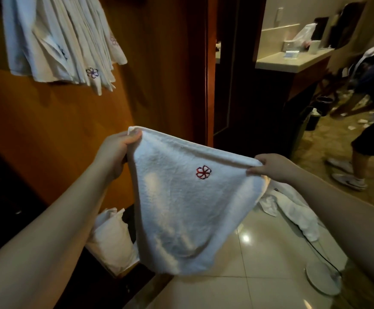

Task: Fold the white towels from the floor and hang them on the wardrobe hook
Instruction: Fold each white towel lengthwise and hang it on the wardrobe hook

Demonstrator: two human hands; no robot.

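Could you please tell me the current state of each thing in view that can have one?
held towel: spread out in the air, hanging from its top corners
left hand: pinching the top left corner
right hand: pinching the top right corner
hung towels: folded, hanging on the wardrobe
floor towels: crumpled, unfolded

White logo towel point(181, 208) held spread; folded towels point(61, 41) hanging above.

Both forearms and hands point(114, 150) are bare, no sleeves.
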